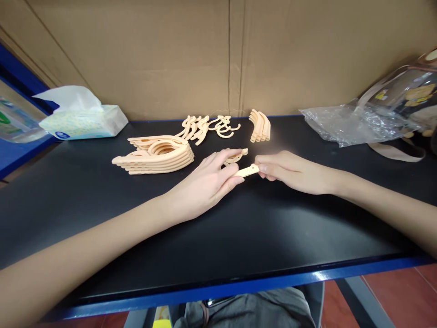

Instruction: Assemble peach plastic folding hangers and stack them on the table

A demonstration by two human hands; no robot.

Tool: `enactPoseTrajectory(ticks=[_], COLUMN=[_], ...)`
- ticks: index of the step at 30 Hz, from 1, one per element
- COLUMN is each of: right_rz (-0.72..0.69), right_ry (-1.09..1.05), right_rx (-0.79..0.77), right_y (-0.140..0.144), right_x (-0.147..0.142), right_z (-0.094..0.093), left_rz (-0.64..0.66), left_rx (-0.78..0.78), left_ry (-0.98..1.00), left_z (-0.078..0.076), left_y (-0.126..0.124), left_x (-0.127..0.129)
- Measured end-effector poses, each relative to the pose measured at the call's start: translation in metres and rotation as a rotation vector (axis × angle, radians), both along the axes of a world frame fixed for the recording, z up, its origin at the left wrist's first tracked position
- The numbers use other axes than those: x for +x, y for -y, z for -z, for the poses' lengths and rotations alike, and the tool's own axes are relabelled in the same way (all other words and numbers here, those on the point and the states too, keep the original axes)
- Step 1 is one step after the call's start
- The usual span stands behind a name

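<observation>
Over the middle of the table, my left hand (pixel 210 182) grips a cream plastic hanger piece (pixel 247 171) between thumb and fingers. A looped part in the same cream plastic (pixel 235 158) shows beyond its fingers; whether it joins the held piece I cannot tell. My right hand (pixel 290 172) pinches the right end of the hanger piece, and its fingertips hide that end. A stack of cream hanger frames (pixel 160 159) lies left of my left hand. Behind the hands are loose cream hooks (pixel 224 125), short curved parts (pixel 197 128) and a small bundle of bent arm pieces (pixel 260 126).
A tissue pack (pixel 87 120) stands at the back left. Crumpled clear plastic (pixel 355 123) and a transparent bag (pixel 406 95) with a strap lie at the back right. A cardboard wall (pixel 164 54) closes off the far side of the black table (pixel 191 255), which has a blue front edge.
</observation>
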State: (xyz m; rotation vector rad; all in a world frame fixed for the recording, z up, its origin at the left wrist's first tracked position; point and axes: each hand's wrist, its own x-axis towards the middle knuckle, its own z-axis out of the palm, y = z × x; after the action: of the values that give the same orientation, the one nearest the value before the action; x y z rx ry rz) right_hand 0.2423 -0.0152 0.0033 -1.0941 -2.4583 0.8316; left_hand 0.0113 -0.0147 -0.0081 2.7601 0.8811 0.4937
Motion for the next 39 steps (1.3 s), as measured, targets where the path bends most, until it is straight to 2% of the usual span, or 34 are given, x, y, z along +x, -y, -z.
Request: enactPoseTrajectory(ticks=[4,21,31,39], right_rz=[0.0,0.096,0.044,0.122], right_ry=[-0.058,-0.041,0.106,-0.087], right_rx=[-0.052,-0.011,0.153,-0.008], right_y=[0.0001,0.0047,0.0063,0.0041], right_x=[-0.0009,-0.008,-0.0065,-0.0082], right_z=[-0.0006,0.0008,0.0029,0.0053], left_rz=[0.002,-0.001,0.026,0.027], left_rx=[-0.03,-0.028,-0.016,-0.037], left_ry=[0.03,0.025,0.007,0.065], left_z=[-0.0011,-0.0006,0.0008,0.0012], left_y=[0.0003,-0.0024,-0.003,-0.006], left_x=[0.0001,-0.0014,-0.0036,-0.0028])
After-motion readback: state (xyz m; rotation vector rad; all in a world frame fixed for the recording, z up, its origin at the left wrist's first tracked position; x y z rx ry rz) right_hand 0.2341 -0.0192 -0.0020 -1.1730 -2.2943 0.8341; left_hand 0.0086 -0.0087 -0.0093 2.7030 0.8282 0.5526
